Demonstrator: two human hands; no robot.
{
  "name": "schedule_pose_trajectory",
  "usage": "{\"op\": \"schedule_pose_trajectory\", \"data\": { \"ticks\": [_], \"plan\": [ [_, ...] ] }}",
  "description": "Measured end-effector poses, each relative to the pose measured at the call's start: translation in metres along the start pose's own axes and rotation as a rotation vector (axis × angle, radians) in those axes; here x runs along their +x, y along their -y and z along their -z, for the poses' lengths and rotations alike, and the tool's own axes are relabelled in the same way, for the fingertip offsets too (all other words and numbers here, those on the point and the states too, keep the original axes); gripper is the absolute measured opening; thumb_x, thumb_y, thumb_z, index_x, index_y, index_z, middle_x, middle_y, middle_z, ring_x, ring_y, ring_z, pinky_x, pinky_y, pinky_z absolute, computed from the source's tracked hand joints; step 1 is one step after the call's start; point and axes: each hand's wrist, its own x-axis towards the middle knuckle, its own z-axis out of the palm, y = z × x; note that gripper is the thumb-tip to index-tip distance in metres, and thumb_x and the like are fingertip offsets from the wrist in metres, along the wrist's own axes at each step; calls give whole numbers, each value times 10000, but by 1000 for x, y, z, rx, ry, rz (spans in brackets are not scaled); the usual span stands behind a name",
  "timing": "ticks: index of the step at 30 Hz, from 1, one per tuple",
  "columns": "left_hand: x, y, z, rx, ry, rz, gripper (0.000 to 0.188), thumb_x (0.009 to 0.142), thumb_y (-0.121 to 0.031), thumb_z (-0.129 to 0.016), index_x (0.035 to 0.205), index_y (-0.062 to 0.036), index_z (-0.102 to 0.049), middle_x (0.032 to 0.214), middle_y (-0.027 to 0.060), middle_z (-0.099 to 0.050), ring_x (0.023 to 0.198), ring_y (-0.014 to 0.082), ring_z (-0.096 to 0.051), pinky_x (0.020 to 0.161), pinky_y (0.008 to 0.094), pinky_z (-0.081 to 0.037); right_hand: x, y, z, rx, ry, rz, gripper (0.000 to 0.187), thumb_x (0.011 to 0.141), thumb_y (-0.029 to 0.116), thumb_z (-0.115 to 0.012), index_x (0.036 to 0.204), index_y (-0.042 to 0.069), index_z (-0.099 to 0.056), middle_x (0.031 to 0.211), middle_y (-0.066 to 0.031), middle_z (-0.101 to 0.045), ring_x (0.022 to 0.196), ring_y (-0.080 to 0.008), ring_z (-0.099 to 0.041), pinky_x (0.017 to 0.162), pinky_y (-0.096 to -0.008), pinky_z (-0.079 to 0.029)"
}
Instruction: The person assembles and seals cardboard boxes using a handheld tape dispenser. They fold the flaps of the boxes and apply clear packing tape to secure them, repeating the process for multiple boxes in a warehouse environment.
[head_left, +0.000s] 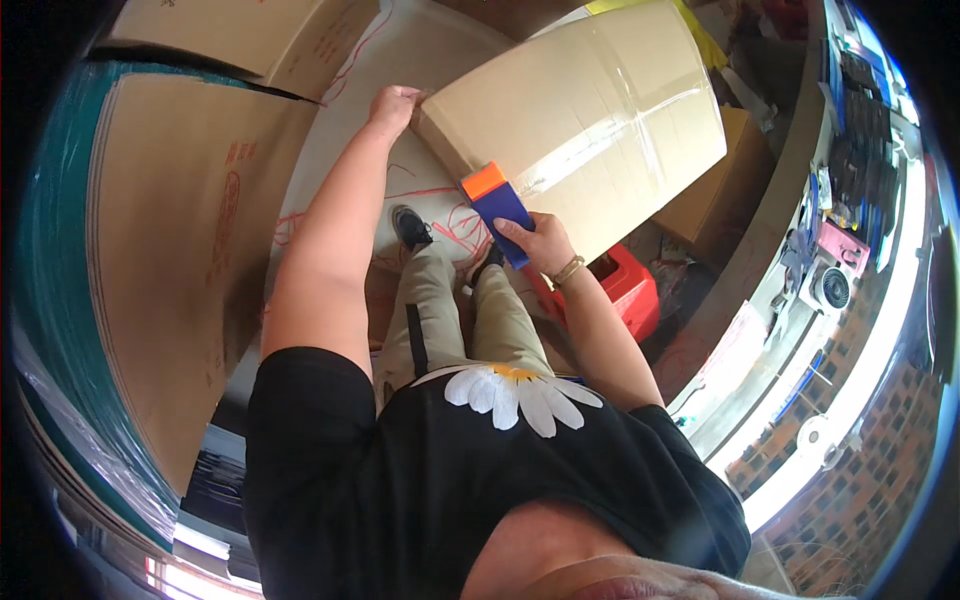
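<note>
A large brown cardboard box (570,110) with strips of clear, shiny tape across its top stands in front of me. At its left corner is my left hand (395,108), arm stretched out and fingers closed together against the box edge; whatever they pinch is too small to make out. My right hand (541,243) grips a blue tape dispenser (500,214) with an orange end. The dispenser sits at the box's near edge, its orange end toward the box. My thumb lies over its blue body, and the other fingers are mostly hidden.
Large cartons (190,250) stand on the left, partly wrapped in film. A red plastic stool or bin (630,295) is beside my right forearm. Pink-red string (460,225) lies tangled on the floor by my shoes. At the right are a small fan (830,288) and shelves.
</note>
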Motion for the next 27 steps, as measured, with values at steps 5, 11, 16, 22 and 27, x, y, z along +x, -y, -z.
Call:
{"op": "schedule_pose_trajectory", "data": {
  "ticks": [5, 11, 16, 22, 27],
  "plan": [
    [-19, -50, 36, 639, -201, 4, 777, 879, -445, -531, 1465, -93, -161, 1321, 170, -503, 1193, 343, -504, 1041, 438, -347, -4, 7, 7, -72, -22, -16, 496, 785, 428, -707, 860, -61, -672, 671, -94, -652, 591, -151, -633, 566, -301, -504],
    [-62, -122, -19, 596, 61, -12, 725, 927, -535, -309, 1466, -80, -142, 1215, 200, -575, 1149, 352, -540, 1044, 455, -334, 0, -3, 5, -289, -63, 37, 545, 761, 489, -700, 861, -47, -676, 675, -118, -655, 618, -197, -647, 602, -337, -507],
    [-62, -126, -29, 560, 3, 5, 706, 918, -607, -225, 1444, -138, -271, 1228, 176, -575, 1164, 331, -533, 964, 506, -396, -19, -27, 15, -259, -56, 53, 569, 753, 529, -683, 867, -29, -675, 717, -156, -661, 661, -239, -654, 641, -360, -507],
    [-56, -121, -40, 710, -77, -35, 641, 923, -610, -177, 1418, -237, -343, 1261, 141, -559, 1162, 341, -528, 938, 469, -423, -98, -126, 62, -327, -51, 110, 596, 763, 580, -634, 848, -10, -648, 739, -209, -644, 712, -360, -635, 685, -418, -494],
    [-38, -99, -39, 736, -139, -96, 614, 924, -604, -160, 1383, -273, -399, 1278, 111, -552, 1183, 343, -506, 952, 467, -411, -146, -268, 101, -107, -34, 5, 501, 752, 458, -720, 932, -4, -649, 666, -132, -622, 620, -201, -630, 641, -346, -492]
  ]
}}
